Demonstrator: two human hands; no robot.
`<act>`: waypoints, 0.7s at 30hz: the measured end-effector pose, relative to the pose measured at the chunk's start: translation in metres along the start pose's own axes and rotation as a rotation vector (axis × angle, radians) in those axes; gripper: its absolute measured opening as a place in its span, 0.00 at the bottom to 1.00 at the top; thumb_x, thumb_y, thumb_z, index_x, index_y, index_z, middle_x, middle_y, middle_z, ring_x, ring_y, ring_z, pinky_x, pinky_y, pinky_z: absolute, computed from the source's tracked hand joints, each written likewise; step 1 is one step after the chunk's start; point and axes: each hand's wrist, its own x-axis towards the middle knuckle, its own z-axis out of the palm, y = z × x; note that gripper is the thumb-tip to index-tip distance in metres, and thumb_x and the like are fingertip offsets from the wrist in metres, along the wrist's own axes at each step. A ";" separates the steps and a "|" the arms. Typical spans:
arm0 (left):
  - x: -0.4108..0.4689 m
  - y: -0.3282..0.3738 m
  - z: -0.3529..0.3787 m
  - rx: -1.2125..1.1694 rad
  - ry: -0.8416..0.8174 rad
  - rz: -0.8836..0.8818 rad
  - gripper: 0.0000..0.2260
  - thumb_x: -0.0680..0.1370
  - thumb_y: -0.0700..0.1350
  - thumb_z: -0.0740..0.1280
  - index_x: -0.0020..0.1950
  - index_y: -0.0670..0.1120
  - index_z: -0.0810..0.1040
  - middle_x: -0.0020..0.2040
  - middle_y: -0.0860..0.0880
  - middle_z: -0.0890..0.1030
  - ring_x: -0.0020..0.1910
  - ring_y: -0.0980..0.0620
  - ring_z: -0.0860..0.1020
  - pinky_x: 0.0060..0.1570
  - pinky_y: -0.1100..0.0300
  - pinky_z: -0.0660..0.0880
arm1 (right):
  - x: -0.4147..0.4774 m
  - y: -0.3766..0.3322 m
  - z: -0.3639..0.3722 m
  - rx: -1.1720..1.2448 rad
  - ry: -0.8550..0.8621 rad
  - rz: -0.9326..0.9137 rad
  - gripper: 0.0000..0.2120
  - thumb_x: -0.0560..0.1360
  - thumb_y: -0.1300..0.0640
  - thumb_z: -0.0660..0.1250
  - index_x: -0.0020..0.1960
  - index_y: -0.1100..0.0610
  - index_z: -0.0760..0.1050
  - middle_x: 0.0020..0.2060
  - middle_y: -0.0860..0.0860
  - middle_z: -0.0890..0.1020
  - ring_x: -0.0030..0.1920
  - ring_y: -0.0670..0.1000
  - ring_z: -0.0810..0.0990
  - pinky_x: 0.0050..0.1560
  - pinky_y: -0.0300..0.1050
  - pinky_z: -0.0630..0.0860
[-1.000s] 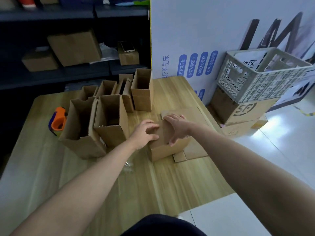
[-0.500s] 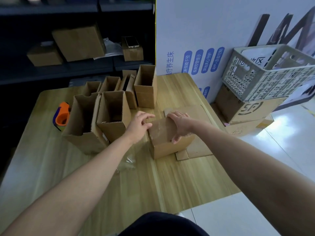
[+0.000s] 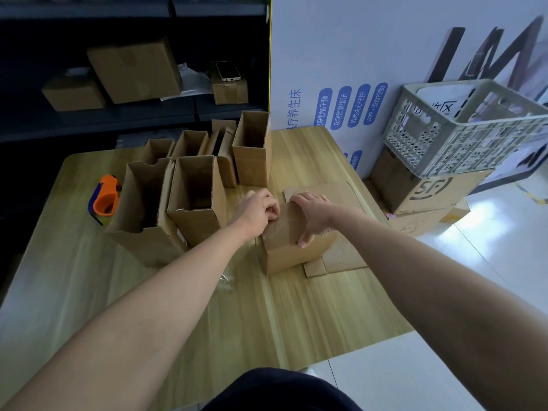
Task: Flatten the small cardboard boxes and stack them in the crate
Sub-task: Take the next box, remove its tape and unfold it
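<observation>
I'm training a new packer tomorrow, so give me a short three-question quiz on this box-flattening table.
1. True or false: the grey plastic crate stands on the wooden table.
2. What lies partly under the closed cardboard box? A flattened cardboard B tape dispenser C phone
3. Which hands touch that box?
Key: 1 false, it sits on the SF-marked carton. 2 A. 3 both, left hand and right hand.
</observation>
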 end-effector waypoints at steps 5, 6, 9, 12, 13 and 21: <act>-0.006 -0.004 -0.001 -0.004 -0.054 0.055 0.08 0.77 0.37 0.65 0.40 0.48 0.75 0.48 0.51 0.73 0.49 0.54 0.67 0.55 0.59 0.66 | 0.001 -0.003 0.001 -0.019 0.007 0.023 0.56 0.60 0.45 0.80 0.77 0.52 0.49 0.74 0.51 0.56 0.74 0.57 0.54 0.72 0.54 0.53; -0.010 -0.007 -0.002 -0.042 -0.065 0.059 0.08 0.77 0.36 0.64 0.40 0.46 0.74 0.47 0.51 0.74 0.49 0.53 0.69 0.55 0.57 0.68 | 0.002 -0.003 0.001 -0.022 0.006 0.028 0.56 0.60 0.46 0.80 0.77 0.52 0.49 0.74 0.50 0.56 0.74 0.57 0.53 0.72 0.54 0.53; -0.024 -0.013 -0.008 -0.267 -0.076 -0.021 0.08 0.78 0.34 0.62 0.41 0.44 0.73 0.49 0.49 0.79 0.50 0.51 0.76 0.53 0.60 0.73 | 0.003 -0.006 -0.002 -0.031 -0.003 0.042 0.56 0.61 0.46 0.80 0.77 0.51 0.48 0.75 0.50 0.56 0.75 0.57 0.53 0.72 0.56 0.54; -0.031 -0.013 -0.010 -0.417 -0.076 -0.086 0.10 0.79 0.34 0.60 0.41 0.45 0.72 0.44 0.47 0.81 0.47 0.53 0.80 0.50 0.63 0.75 | 0.004 -0.008 -0.004 -0.058 -0.015 0.047 0.56 0.60 0.46 0.79 0.77 0.51 0.49 0.74 0.50 0.56 0.74 0.58 0.54 0.71 0.58 0.56; -0.032 -0.013 -0.012 -0.481 -0.069 -0.101 0.10 0.79 0.33 0.60 0.41 0.45 0.71 0.41 0.47 0.81 0.45 0.53 0.80 0.49 0.62 0.76 | 0.004 -0.009 -0.004 -0.063 -0.019 0.051 0.55 0.60 0.46 0.79 0.77 0.50 0.49 0.74 0.50 0.57 0.74 0.58 0.54 0.70 0.59 0.57; -0.045 -0.027 -0.013 -0.796 0.053 -0.300 0.10 0.81 0.33 0.56 0.42 0.44 0.69 0.36 0.45 0.74 0.34 0.53 0.73 0.33 0.62 0.76 | 0.002 -0.011 -0.004 -0.088 -0.013 0.055 0.55 0.60 0.46 0.80 0.76 0.50 0.50 0.73 0.50 0.58 0.72 0.57 0.57 0.69 0.57 0.60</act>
